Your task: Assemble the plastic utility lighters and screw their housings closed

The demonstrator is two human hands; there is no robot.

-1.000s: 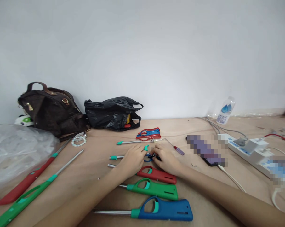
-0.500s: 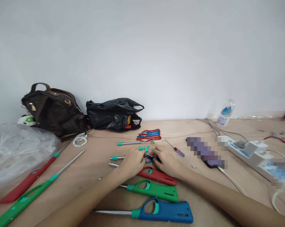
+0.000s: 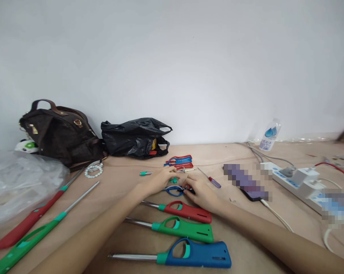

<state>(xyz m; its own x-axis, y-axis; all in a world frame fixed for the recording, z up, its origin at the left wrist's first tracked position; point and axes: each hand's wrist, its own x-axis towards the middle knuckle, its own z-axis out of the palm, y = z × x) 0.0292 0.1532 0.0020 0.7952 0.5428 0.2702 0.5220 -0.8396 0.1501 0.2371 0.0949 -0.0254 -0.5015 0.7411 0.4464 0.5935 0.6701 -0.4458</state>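
My left hand (image 3: pixel 159 180) reaches over the middle of the table, its fingers bent together at a small teal plastic piece (image 3: pixel 173 180), partly hidden under the fingertips. Closed on the right end of an opened blue lighter casing (image 3: pixel 174 191) is my right hand (image 3: pixel 200 193); thin wires and a dark part show at its fingers. Behind my left hand lies the metal tube with a teal collar (image 3: pixel 146 173) of another taken-apart lighter. Nearer me, a red lighter (image 3: pixel 186 211), a green lighter (image 3: pixel 186 229) and a blue lighter (image 3: pixel 198 254) lie in a row.
Red and blue casing halves (image 3: pixel 181 160) lie at the back, a screwdriver (image 3: pixel 213 181) to their right. Farther right are a phone (image 3: pixel 246 184), a power strip (image 3: pixel 286 180) and a bottle (image 3: pixel 270 135). Two long lighters (image 3: pixel 40 232), a bracelet (image 3: pixel 93 170) and bags (image 3: pixel 134 139) occupy the left.
My left hand has let go of the blue casing and moved up and away to the teal piece, uncovering the casing's loop. My right hand stays at the casing. The view has shifted slightly.
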